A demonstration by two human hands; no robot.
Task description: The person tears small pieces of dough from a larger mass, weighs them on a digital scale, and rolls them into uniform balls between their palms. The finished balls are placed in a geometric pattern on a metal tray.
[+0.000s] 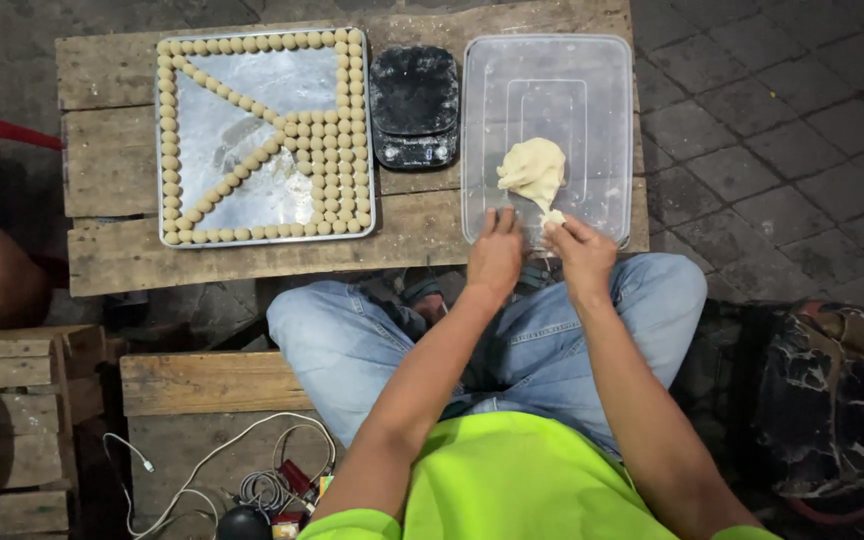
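Dough lump, pale and soft, sits inside the clear plastic tub, toward its near edge, and a thin neck of it stretches down to the right hand. That hand's fingers are pinched together on a small piece of dough, the thumb and forefinger closed tight around it, right at the tub's near rim. Just beside it, the left hand lies palm down, its fingers straight and loosely together, tips resting at the tub's front edge and gripping nothing; the lump is just beyond those fingertips.

Out past the fingers to the left, a black kitchen scale dusted with flour stands touching the tub's side. Further left again is a metal tray, its rim lined with small dough balls, more of them filling a block on the side nearest the scale and two diagonal rows crossing the bare metal. All of it rests on a rough wooden desk of planks. Below the hands are knees in blue jeans, and a bright green shirt.
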